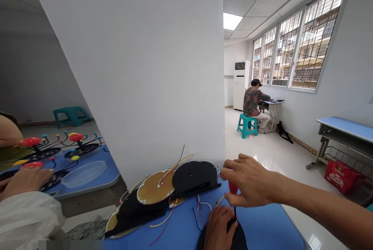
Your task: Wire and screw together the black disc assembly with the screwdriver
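My right hand [249, 180] grips the red handle of a screwdriver [233, 187] from above. The dark shaft points down, close to the fingertips of my left hand [219, 224]. That hand lies over a black disc-shaped part [241, 238] at the table's near edge, with its fingers closed on it. The shaft's tip is hidden by the fingers. Past my hands, several similar parts lie overlapped: a black rounded cover [192, 176], a tan round board [154, 190] with wires, and another black piece [136, 213]. Loose coloured wires [167, 221] trail over the blue tabletop [262, 223].
A white wall [140, 79] rises right behind the parts. At left, a co-worker's hand [27, 182] rests by models with red domes [76, 137] and a clear tray [84, 173]. Another person [253, 100] sits at a desk; a blue-topped desk [349, 125] stands at right.
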{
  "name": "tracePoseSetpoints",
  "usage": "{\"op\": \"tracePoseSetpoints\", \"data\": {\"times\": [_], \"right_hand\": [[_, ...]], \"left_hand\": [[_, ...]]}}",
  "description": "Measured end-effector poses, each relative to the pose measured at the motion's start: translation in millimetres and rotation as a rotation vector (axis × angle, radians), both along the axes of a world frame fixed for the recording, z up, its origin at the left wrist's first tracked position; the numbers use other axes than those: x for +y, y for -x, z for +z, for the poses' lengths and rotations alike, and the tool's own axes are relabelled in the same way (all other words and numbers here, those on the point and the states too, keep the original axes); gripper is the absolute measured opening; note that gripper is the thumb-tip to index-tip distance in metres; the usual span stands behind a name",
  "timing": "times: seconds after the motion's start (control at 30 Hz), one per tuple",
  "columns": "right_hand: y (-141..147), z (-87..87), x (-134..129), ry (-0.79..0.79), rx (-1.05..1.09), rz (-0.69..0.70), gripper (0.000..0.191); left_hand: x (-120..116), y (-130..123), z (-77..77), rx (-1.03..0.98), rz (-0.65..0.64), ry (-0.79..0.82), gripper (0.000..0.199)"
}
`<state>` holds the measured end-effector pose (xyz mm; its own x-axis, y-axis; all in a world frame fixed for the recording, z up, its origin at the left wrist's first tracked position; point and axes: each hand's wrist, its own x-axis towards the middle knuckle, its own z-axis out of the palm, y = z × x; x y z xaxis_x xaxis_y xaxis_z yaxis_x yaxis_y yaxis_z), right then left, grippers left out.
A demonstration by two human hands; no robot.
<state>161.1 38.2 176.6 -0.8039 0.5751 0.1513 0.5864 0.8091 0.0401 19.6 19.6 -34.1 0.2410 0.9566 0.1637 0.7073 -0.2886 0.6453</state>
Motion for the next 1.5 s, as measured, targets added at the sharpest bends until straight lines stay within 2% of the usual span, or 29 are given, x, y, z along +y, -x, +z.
{"op": "tracePoseSetpoints", "data": {"times": [0.07, 0.1, 0.23, 0.4, 0.53, 0.67, 0.73, 0.83, 1.03, 1.17, 1.3, 1.4, 1.5], "right_hand": [[1.5, -1.1, -0.2, -0.016, -0.016, -0.095, 0.016], [1.6, -1.2, -0.4, -0.005, -0.018, -0.083, 0.014], [-0.6, -0.2, -1.9, 0.042, 0.005, 0.112, 0.025], [-1.2, -3.4, -3.9, -0.01, 0.001, -0.059, 0.016], [-4.0, -2.5, -4.1, 0.032, 0.088, 0.097, 0.029], [-6.5, -4.6, -5.1, 0.028, 0.098, -0.061, 0.009], [-7.6, -5.9, -6.6, 0.031, 0.103, -0.068, 0.012], [-9.4, -6.3, -10.0, 0.05, 0.14, 0.04, 0.028], [-9.5, -10.5, -14.6, 0.046, 0.082, -0.131, 0.009], [-13.4, -13.2, -15.6, 0.104, 0.189, -0.017, 0.021], [-18.9, -8.7, -21.1, 0.12, 0.307, -0.005, 0.016], [-21.0, -1.3, -31.1, 0.086, 0.429, -0.008, 0.012], [-20.0, 2.7, -41.4, 0.095, 0.552, 0.02, 0.011]], "left_hand": [[-0.5, -0.5, 1.8, 0.022, 0.002, 0.007, 0.021], [-0.9, -0.6, 2.7, 0.037, -0.001, 0.009, 0.021], [-1.1, -0.4, 2.3, 0.074, -0.018, -0.029, 0.02], [2.1, -0.4, -4.6, 0.113, -0.012, -0.158, 0.02], [4.5, 1.1, -13.8, 0.158, -0.032, -0.323, 0.018], [6.5, 1.3, -19.6, 0.187, -0.033, -0.378, 0.019], [6.9, 0.4, -18.4, 0.206, -0.031, -0.393, 0.018], [6.4, -1.0, -13.7, 0.237, -0.041, -0.434, 0.017], [6.2, -0.4, -13.5, 0.264, -0.049, -0.519, 0.017], [8.7, 1.0, -21.1, 0.246, -0.061, -0.62, 0.026], [8.7, -0.4, -16.1, 0.259, -0.043, -0.759, 0.023], [2.0, 9.6, -7.8, 0.301, -0.009, -0.877, 0.021], [-12.5, 40.4, -10.7, 0.397, 0.019, -0.987, 0.014]]}}
